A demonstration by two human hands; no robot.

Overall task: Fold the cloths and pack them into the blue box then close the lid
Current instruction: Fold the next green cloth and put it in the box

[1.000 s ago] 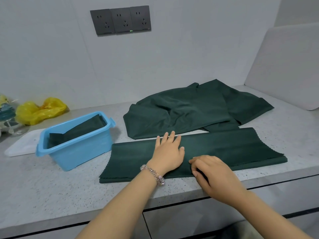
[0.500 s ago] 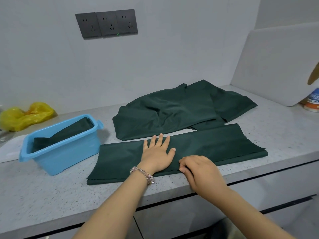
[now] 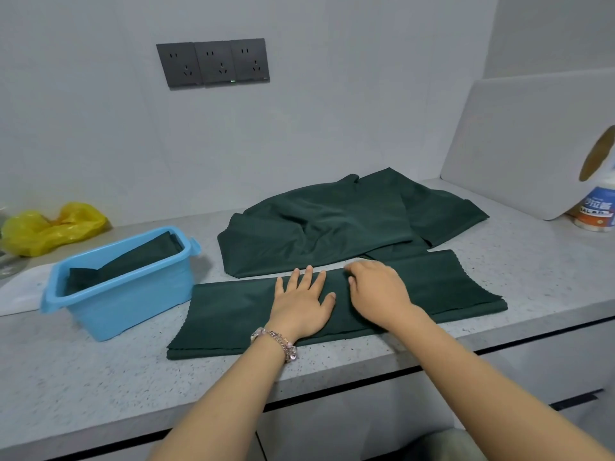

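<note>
A dark green cloth (image 3: 233, 314), folded into a long strip, lies along the counter's front edge. My left hand (image 3: 301, 302) presses flat on its middle with the fingers spread. Just to the right, my right hand (image 3: 377, 292) has its fingers curled at the strip's far edge and pinches the fabric there. Behind the strip sits a rumpled pile of green cloths (image 3: 332, 221). The open blue box (image 3: 133, 297) stands at the left and holds a folded green cloth (image 3: 126, 261). Its white lid (image 3: 20, 291) lies flat behind it.
A yellow plastic bag (image 3: 50, 229) sits at the back left by the wall. A white board (image 3: 532, 144) leans at the back right, with a labelled bottle (image 3: 597, 207) in front of it. The counter edge (image 3: 366, 371) runs just below the strip.
My right hand has moved from the strip's near edge across to its far edge. My left hand stays flat on the middle. The view has shifted.
</note>
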